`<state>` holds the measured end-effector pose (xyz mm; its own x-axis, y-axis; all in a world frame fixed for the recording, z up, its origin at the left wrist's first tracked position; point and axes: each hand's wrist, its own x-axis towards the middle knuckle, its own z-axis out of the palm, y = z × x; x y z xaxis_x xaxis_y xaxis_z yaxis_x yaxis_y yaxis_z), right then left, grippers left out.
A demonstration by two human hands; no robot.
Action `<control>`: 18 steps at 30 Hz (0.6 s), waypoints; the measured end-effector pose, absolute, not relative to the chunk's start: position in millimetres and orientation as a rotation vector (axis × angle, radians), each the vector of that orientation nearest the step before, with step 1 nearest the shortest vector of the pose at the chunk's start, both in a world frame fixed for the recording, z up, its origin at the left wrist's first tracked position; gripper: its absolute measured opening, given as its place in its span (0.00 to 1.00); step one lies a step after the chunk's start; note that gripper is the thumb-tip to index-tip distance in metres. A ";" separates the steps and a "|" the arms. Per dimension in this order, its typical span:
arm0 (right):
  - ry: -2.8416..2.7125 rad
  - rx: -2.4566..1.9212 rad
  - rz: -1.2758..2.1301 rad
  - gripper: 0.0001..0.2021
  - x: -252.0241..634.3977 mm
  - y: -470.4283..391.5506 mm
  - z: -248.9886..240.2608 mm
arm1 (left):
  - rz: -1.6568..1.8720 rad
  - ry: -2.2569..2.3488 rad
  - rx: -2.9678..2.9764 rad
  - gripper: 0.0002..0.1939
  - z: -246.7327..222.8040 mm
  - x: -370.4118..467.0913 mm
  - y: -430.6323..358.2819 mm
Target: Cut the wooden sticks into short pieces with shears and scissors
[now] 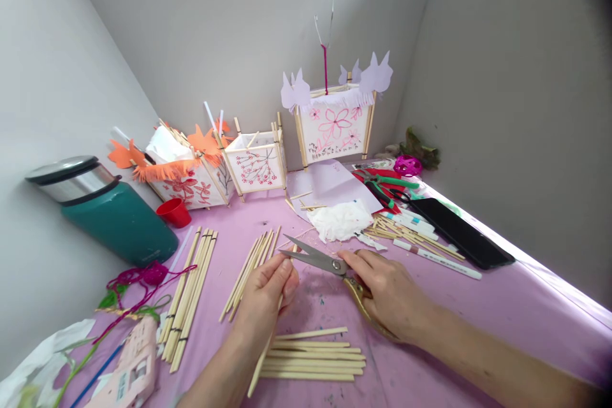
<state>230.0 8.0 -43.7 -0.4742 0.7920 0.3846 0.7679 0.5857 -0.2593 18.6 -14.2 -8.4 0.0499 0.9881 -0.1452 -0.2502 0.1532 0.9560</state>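
Note:
My left hand (270, 287) is closed around a thin wooden stick (261, 366), which slants up through the fist. The stick's upper end shows just above my fingers, by the parted blades of the scissors (318, 258). My right hand (382, 290) grips the scissors by their gold-coloured handles. Below my left hand lies a row of short sticks (315, 356), side by side. A bundle of thin sticks (248, 268) rests just beyond my left wrist. Longer sticks with dark bands (191, 299) lie further left.
Paper lanterns (337, 131) on stick frames stand along the back wall. At left are a teal bottle (119, 217), a red cup (173, 212), magenta yarn (155, 273) and a pink glue gun (131, 370). Crumpled tissue (342, 220), pliers (387, 182), a marker (437, 259) and a phone (461, 233) lie right.

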 end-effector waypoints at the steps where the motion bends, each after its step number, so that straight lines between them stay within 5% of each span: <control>1: -2.348 -1.232 0.048 0.22 230.5 8.7 -44.7 | 1.194 1.060 0.923 0.14 -7.8 19.0 -14.7; 11: -2.294 -1.313 0.072 0.18 231.5 15.2 -49.8 | 1.161 1.066 0.883 0.28 -7.4 23.0 -14.0; 18: -2.267 -1.261 0.134 0.23 231.8 10.1 -45.0 | 1.229 1.015 0.815 0.17 -8.3 14.6 -10.4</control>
<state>231.8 10.1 -45.0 -0.4180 0.8131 0.4051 0.7596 0.5575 -0.3351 14.6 -10.4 -8.3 0.0348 0.9842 -0.1733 -0.3557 0.1743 0.9182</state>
